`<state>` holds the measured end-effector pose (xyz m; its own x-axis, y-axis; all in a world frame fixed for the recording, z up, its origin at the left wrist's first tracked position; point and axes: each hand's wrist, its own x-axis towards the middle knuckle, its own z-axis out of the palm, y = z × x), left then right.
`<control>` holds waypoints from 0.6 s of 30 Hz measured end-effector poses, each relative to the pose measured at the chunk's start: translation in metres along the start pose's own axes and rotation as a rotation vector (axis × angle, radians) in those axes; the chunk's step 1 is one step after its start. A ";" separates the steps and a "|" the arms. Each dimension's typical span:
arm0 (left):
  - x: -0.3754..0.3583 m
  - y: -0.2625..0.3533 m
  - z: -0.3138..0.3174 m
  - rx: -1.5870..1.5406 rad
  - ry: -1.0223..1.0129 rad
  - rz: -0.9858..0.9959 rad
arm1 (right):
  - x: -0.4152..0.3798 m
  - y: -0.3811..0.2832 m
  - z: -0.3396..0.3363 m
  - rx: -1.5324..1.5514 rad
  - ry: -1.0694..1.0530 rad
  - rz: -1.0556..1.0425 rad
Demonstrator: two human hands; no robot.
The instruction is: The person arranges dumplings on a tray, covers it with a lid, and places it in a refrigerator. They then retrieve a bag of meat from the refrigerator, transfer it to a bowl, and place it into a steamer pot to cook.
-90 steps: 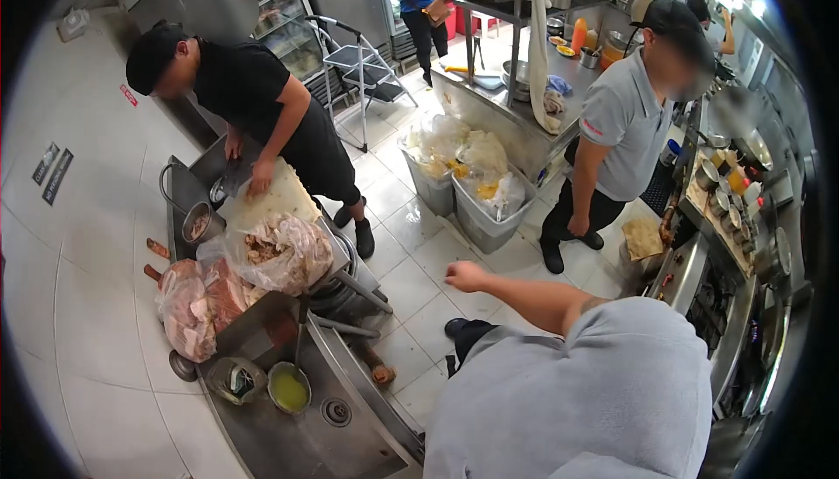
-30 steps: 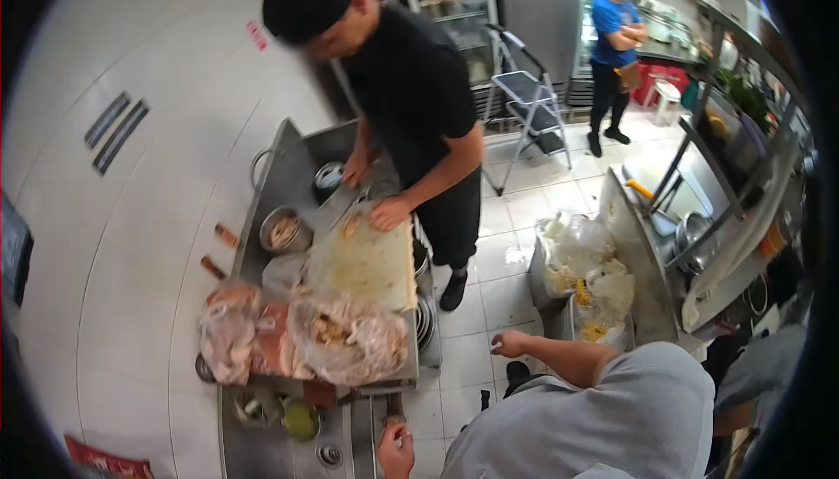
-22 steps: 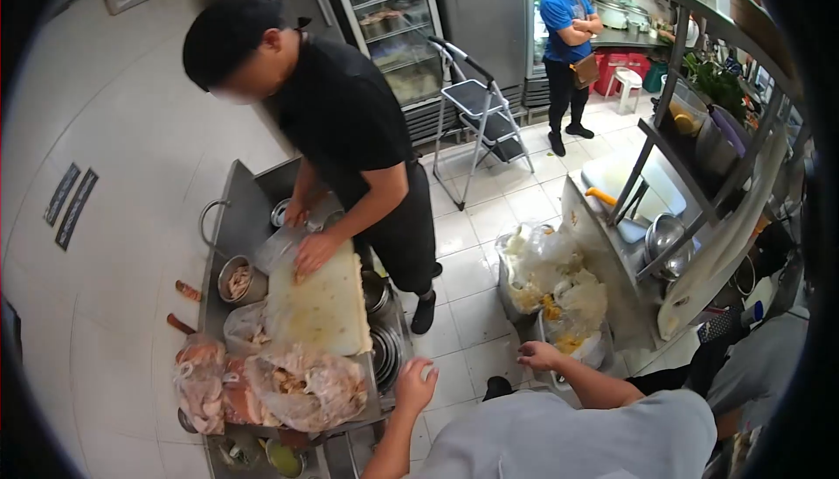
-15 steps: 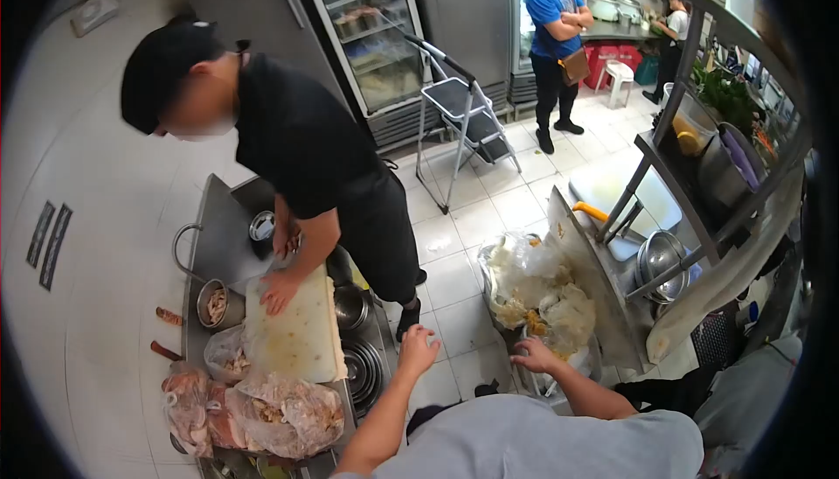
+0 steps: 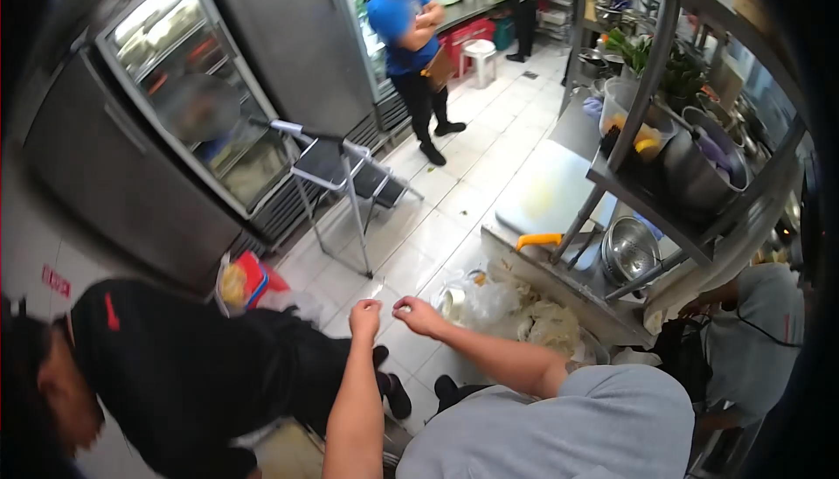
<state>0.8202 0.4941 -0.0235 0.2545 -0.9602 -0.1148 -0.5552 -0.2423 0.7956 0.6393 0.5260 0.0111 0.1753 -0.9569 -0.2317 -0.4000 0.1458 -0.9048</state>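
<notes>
My left hand (image 5: 365, 317) is held out over the tiled floor, its fingers pinched together. Close by on its right, my right hand (image 5: 419, 315) is closed in a similar pinch, a small gap apart from it. A faint pale streak shows just above the fingertips; whatever they hold is too small to make out. Crumpled clear plastic bags (image 5: 498, 306) with food scraps lie just right of my right hand, below the steel counter. To the left of my hands stands a person in black (image 5: 201, 361), bent over, with their hands hidden.
A folding step stool (image 5: 341, 173) stands ahead, before the tall fridges (image 5: 197, 99). On the right counter are a white cutting board (image 5: 546, 190), an orange-handled tool (image 5: 539, 240) and metal bowls (image 5: 631, 249). A person in blue (image 5: 406, 33) stands farther back; another in grey (image 5: 752, 339) is at right.
My view has swung right. Both hands have come together and their fingers have closed from spread to pinched. The person in black now appears lower left, and the meat bags have left view.
</notes>
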 end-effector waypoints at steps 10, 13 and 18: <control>0.218 0.051 -0.119 0.777 -0.065 0.022 | 0.130 -0.047 -0.007 -0.007 -0.168 -0.083; 0.273 0.049 -0.138 0.676 0.103 0.030 | 0.219 -0.015 -0.018 0.013 -0.133 0.123; 0.352 -0.013 -0.184 0.634 0.073 -0.097 | 0.366 0.072 -0.053 -0.691 -0.284 0.206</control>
<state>1.0627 0.1850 0.0350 0.3678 -0.9234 -0.1099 -0.8815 -0.3838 0.2749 0.6269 0.1724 -0.1198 0.2228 -0.8127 -0.5384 -0.9036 0.0351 -0.4269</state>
